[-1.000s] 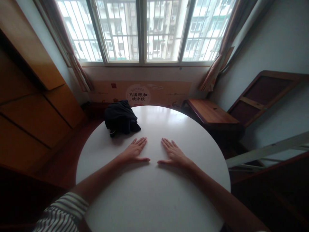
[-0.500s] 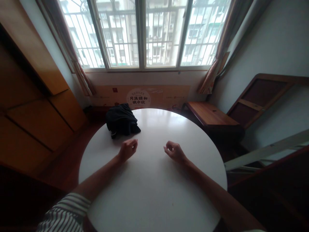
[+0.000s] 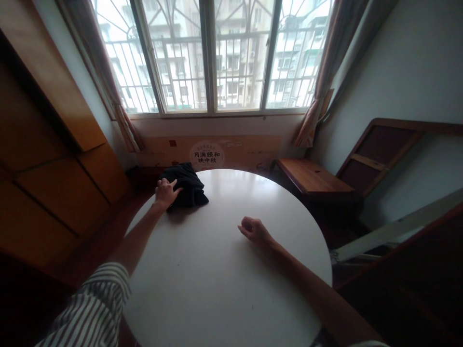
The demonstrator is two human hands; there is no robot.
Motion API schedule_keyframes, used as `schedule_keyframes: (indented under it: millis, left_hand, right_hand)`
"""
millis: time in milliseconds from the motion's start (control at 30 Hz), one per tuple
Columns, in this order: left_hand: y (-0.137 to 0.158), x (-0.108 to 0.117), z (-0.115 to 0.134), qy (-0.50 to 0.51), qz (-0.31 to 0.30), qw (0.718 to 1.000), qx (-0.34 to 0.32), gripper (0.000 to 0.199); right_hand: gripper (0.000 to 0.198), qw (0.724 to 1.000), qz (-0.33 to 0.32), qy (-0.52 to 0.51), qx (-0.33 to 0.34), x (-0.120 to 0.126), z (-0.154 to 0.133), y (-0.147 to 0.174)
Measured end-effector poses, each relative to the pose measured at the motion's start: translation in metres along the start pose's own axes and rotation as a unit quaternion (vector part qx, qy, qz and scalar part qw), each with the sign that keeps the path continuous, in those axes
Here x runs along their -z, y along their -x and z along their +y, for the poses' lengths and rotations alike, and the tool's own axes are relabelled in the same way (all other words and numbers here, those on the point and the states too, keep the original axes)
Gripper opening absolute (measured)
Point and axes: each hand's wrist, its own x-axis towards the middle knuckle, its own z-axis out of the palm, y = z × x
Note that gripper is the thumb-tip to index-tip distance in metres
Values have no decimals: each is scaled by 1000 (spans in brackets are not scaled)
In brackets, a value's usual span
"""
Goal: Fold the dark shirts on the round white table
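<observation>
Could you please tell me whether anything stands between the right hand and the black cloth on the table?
Nothing visible does: only a stretch of white tabletop lies between the right hand and the black cloth. The left hand is at the cloth's left side, outside that path.

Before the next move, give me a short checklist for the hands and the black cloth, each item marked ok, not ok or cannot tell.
1. Left hand at the black cloth: ok, it is at the cloth's left side.
2. Left grip closed on the cloth: cannot tell, the fingertips are not clear enough.
3. Right hand at the cloth: not ok, it is apart from it, fingers curled in.
4. Cloth on the white table: ok, near the far left edge.
5. Cloth spread flat: not ok, it is bunched in a heap.
</observation>
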Motion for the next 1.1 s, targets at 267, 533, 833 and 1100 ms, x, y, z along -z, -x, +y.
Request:
schedule_keyframes:
  millis: [267, 533, 833, 1100]
  left_hand:
    - [-35, 1, -9, 24, -59, 998, -18, 63]
    - [-52, 26, 14, 138, 103, 981, 85, 48]
    - [16, 126, 133, 451, 235, 836, -204, 51]
    - [109, 16, 141, 505, -198, 812, -216, 63]
  right_hand:
    - [32, 1000, -4, -17, -7, 2, -4, -1]
    - [31, 1000, 2, -24, -16, 2, -6, 0]
    - [88, 987, 43, -142, -64, 4, -5, -2]
    - [74, 927, 33, -336, -161, 17, -15, -3]
